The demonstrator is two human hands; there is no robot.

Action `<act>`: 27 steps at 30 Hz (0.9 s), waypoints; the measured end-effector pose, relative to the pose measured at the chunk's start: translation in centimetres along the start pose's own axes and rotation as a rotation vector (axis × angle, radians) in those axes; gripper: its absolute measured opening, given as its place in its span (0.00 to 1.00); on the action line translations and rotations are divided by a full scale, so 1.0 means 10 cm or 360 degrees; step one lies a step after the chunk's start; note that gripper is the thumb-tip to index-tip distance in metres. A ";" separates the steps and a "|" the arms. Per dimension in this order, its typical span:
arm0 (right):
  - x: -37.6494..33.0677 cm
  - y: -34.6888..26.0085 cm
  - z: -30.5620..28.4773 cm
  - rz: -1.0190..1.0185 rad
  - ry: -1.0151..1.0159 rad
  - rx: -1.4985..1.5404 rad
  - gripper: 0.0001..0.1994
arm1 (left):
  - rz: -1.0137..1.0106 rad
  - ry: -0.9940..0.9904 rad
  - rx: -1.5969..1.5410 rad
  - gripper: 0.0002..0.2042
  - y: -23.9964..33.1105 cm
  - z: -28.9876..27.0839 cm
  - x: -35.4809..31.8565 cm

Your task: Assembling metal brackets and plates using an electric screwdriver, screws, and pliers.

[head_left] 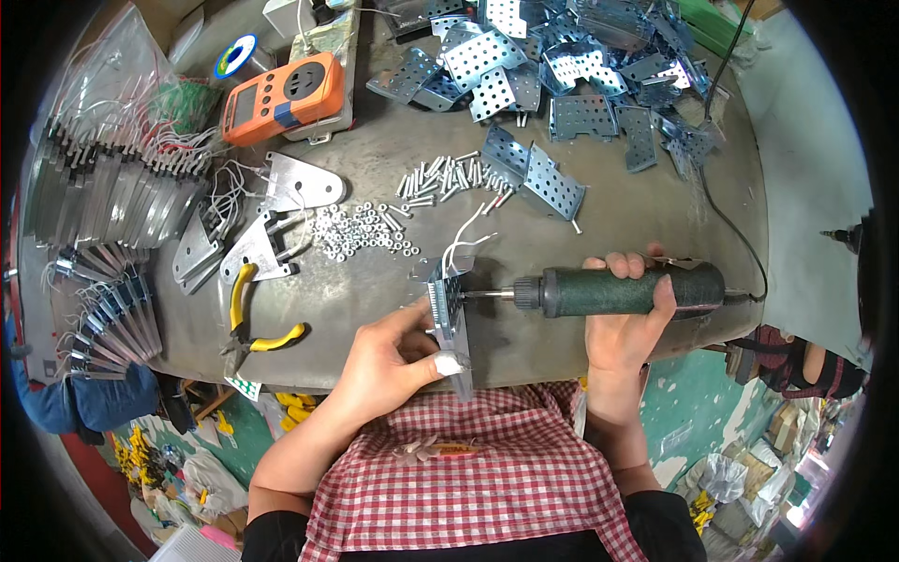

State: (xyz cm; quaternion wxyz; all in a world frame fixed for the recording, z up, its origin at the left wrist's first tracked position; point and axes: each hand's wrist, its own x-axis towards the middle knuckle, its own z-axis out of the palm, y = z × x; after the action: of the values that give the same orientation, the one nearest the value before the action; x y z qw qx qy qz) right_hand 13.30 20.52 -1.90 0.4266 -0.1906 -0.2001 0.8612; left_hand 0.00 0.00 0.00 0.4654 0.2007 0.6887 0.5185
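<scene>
The grey table [543,248] spreads under everything; a heap of perforated metal brackets [482,61] fills its far side; the dark green power screwdriver [604,292] lies level across the near right, the right hand [623,323] wrapped round its body, its cord [712,192] looping off behind; the left hand [389,361] is clamped, thumb against fingers, on the metal workpiece [447,309], which stands on end between the hands, close to the table's front edge; yellow-handled pliers [242,295] lie left of it; two white wires [459,239] rise from its top; loose screws [449,178] and nuts [361,229] scatter beyond; the thin bit [492,294] seems to meet the bracketed face. The bit could slip off and run toward the left fingers if it sits askew or the push is uneven; the workpiece could twist if the pinch is too light for the torque; the wires could snag, being so near the bit. The workpiece's lower end overlaps the front edge in view, with the apron [468,496] just beyond; bare tabletop lies below the bit and between screwdriver and brackets, leaving room to draw back rightward, though the cord limits that side.
</scene>
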 end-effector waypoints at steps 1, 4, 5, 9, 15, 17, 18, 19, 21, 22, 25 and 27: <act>-0.01 0.00 0.01 0.0003 -0.0002 -0.0023 0.20 | 0.0001 0.0001 0.0003 0.32 0.00 -0.01 0.00; 0.00 0.01 -0.02 0.0002 -0.0022 -0.0046 0.19 | 0.0012 0.0012 -0.0021 0.32 -0.01 0.02 0.02; 0.00 0.00 -0.03 -0.0001 -0.0029 -0.0042 0.19 | 0.0014 0.0018 -0.0045 0.32 -0.01 0.04 0.03; 0.00 0.01 0.01 -0.0005 0.0036 -0.0070 0.18 | 0.0056 0.0045 0.0017 0.32 -0.03 0.03 0.02; -0.01 0.00 0.00 -0.0033 0.0083 -0.0011 0.17 | -0.0012 0.0039 0.0028 0.33 0.06 0.03 0.01; -0.01 0.00 -0.01 -0.0014 0.0102 -0.0063 0.17 | -0.0061 0.0004 0.0077 0.32 0.09 0.02 0.00; -0.01 0.00 -0.01 -0.0018 0.0094 -0.0060 0.17 | -0.0052 0.0006 0.0080 0.32 0.08 0.02 0.00; -0.03 0.00 -0.01 -0.0022 0.0068 -0.0042 0.17 | -0.0044 0.0016 0.0043 0.32 0.05 0.03 0.00; -0.03 0.01 0.01 -0.0028 0.0041 -0.0022 0.16 | -0.0033 0.0026 0.0007 0.32 0.00 0.03 0.00; -0.01 0.02 0.03 -0.0012 0.0078 -0.0002 0.16 | -0.0029 0.0028 -0.0017 0.32 -0.02 0.03 0.00; -0.01 -0.03 0.07 0.0032 0.0135 0.0218 0.17 | 0.0515 0.0069 0.0660 0.29 0.13 0.02 -0.05; -0.04 -0.11 0.12 0.0069 0.0158 0.0417 0.17 | 0.0923 0.0139 0.0932 0.23 0.22 0.09 -0.15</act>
State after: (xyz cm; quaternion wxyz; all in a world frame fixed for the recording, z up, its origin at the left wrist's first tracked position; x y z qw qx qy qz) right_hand 13.65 20.54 -0.25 0.4385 -0.1799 -0.0605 0.8785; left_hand 1.00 0.15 2.57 0.1935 0.4881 0.7410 0.4185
